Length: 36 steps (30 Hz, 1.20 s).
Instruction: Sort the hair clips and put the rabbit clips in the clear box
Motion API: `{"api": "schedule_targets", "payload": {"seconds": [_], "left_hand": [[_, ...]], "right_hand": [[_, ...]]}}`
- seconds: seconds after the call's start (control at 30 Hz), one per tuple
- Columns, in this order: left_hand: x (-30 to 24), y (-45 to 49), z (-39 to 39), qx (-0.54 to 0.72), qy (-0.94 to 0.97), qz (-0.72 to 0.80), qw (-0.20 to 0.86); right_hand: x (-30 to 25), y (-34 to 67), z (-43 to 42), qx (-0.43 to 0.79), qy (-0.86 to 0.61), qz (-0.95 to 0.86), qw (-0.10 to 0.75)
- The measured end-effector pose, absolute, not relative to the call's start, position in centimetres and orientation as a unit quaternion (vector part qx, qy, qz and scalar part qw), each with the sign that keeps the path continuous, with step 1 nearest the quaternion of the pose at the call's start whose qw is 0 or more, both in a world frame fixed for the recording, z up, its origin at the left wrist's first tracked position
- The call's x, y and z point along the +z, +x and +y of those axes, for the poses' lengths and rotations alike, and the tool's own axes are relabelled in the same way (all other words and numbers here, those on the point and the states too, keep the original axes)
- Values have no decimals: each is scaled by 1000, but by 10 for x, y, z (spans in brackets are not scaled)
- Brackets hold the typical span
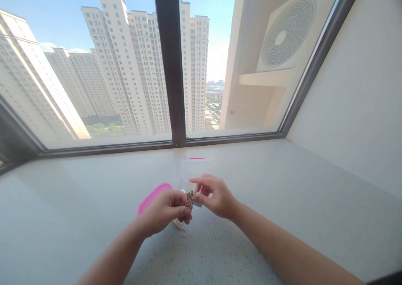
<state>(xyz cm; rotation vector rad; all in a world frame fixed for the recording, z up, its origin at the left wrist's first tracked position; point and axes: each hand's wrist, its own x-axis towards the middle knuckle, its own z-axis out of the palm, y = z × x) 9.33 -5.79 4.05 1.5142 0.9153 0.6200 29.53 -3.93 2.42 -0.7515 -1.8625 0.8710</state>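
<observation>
Brown piece point(189, 199): looped, twisted strand, betw. both hands, just above the sill point(78, 218); exact make too small to tell.
L hand point(166, 209): grip pinches the brown piece, thumb in front, fingers behind.
R hand point(216, 197): index stretched out, other fingers curled; thumb at the piece's R edge. Can't tell if this grip is pinching it or just touching.
Grey bit point(197, 204): partly hidden under R thumb; can't tell if joined to the piece.
Holding well: L pinch firm but light, prob. best near the piece's middle; too hard a squeeze could bend the loops.
Fingering well: R fingertips work one loop at a time, w/ small moves; a quick tug could snag or tighten strands.
Height: low over the sill is sensible, so a slip means only a short drop.
Pink lid point(152, 199): on sill, partly behind L hand; no text legible.
Clear box point(196, 168): beyond R hand, pink line at top; no label readable.
Pale strip point(177, 224): under L hand, mostly hidden; no marks legible.
Fan unit point(289, 32): outside the window, R side; no brand readable.
Towers point(116, 50): outside too; no signs legible.
</observation>
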Motion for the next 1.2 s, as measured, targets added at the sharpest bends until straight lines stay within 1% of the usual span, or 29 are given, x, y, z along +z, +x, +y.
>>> {"api": "schedule_targets", "payload": {"seconds": [0.17, 0.63, 0.77, 0.93, 1.07, 1.2], "left_hand": [[43, 93, -59, 237, 628, 401, 623], [41, 95, -63, 185, 577, 425, 673], [41, 96, -62, 208, 555, 433, 679], [38, 96, -59, 234, 547, 438, 674], [35, 98, -57, 279, 560, 447, 639], [35, 99, -56, 324, 576, 447, 602]], "right_hand": [[22, 294, -40, 321, -242, -805, 437], [17, 292, -40, 350, -234, -819, 389], [16, 292, -40, 361, -259, -807, 390], [18, 292, -40, 301, -312, -798, 419], [19, 290, -39, 280, -361, -779, 429], [18, 289, -37, 279, -394, -769, 420]]}}
